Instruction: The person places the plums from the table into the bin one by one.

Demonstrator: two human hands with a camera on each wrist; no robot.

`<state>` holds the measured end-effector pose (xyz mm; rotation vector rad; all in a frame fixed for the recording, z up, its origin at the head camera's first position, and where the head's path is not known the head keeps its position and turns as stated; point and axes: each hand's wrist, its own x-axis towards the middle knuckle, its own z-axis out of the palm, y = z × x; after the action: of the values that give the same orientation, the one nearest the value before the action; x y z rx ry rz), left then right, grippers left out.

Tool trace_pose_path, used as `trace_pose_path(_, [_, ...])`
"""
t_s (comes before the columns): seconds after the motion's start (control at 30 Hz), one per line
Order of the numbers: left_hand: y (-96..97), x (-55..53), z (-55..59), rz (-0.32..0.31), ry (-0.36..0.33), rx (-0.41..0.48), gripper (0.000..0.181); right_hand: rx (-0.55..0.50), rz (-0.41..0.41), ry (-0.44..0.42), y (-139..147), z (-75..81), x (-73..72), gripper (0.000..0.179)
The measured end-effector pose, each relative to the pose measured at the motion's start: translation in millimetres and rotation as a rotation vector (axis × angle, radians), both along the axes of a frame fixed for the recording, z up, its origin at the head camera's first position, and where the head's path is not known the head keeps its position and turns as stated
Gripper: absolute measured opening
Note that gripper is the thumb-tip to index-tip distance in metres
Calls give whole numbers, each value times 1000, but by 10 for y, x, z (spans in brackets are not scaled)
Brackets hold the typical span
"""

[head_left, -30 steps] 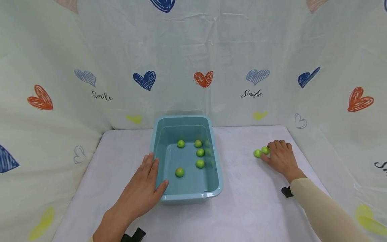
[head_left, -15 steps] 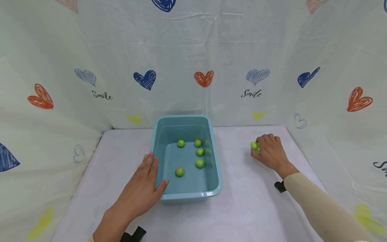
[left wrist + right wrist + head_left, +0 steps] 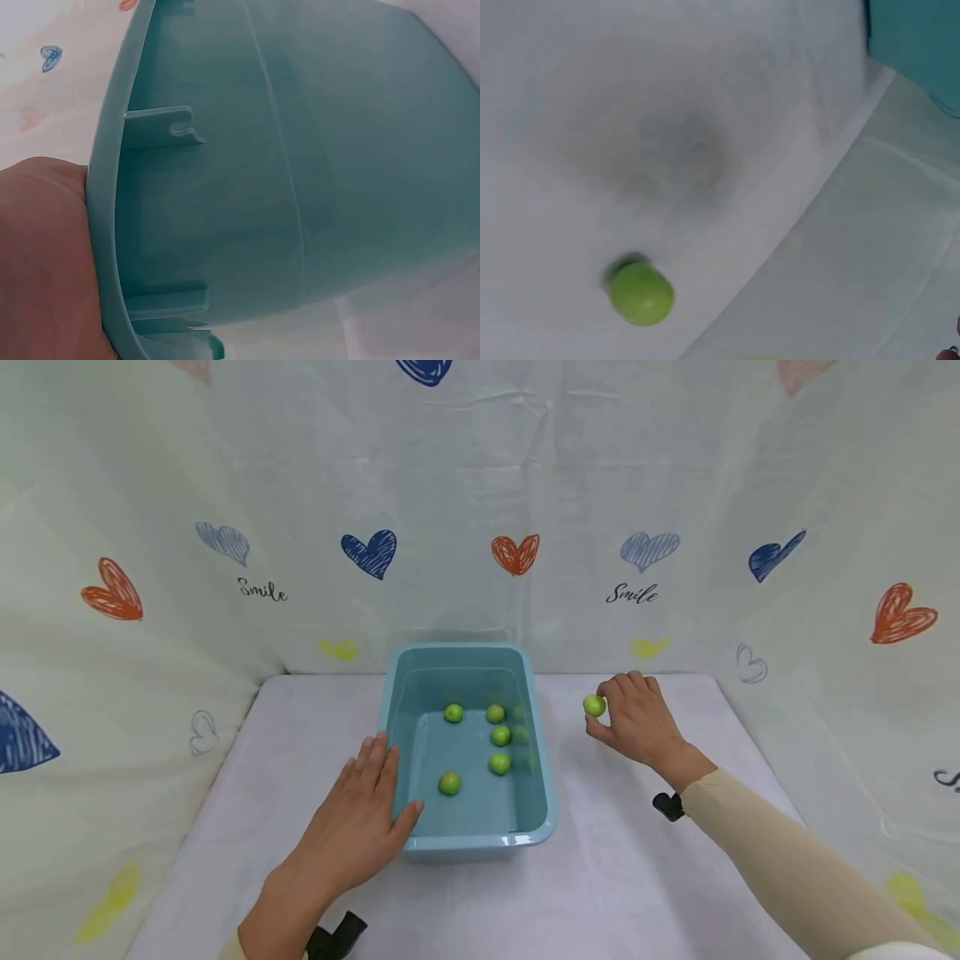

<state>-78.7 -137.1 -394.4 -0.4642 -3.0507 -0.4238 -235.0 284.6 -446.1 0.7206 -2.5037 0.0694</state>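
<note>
My right hand (image 3: 636, 714) pinches a small round green fruit (image 3: 594, 705) between thumb and fingertips, over the right side of the table. In the right wrist view a green fruit (image 3: 641, 292) lies on the white surface with a dark shadow at its edge; the fingers are out of that frame. My left hand (image 3: 356, 814) rests with straight fingers along the left rim of a light-blue plastic tub (image 3: 480, 842). Inside the tub several green fruits sit apart, one (image 3: 449, 782) near the front. The left wrist view shows the tub's outer wall (image 3: 225, 225), with the hand against the rim.
The white-covered table (image 3: 592, 877) has its far edge against a pale hanging sheet (image 3: 570, 460) printed with hearts and words. The sheet also closes in both sides. Black wrist straps show at the left wrist (image 3: 336, 937) and right wrist (image 3: 667, 806).
My right hand has moved left and away from me, toward the tub, with a fruit between its fingertips. Two fruits showed beside it earlier; one shows now in the head view. Left hand stays put.
</note>
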Motion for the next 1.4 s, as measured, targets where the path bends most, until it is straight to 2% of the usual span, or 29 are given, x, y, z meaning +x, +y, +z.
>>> trace_pose_path(0.4, [-15,-9,8,-12,-29,-5,81,15,114,-27,-647,560,11,34])
trace_pose_path(0.67, [-22,-2,-4,-14,-27,8,82,46,218,-21,-1035,769,11,34])
trace_pose_path(0.9, [-23,-4,-22,-10,-18,17,82,89,288,-46,-1346,759,24,35])
trace_pose_path(1.07, [-18,-1,-25,-12,-10,18,82,129,336,-20,-1521,686,46,33])
trace_pose_path(1.4, [-21,-1,-27,-24,5,25,81,173,395,-58,-1750,533,88,35])
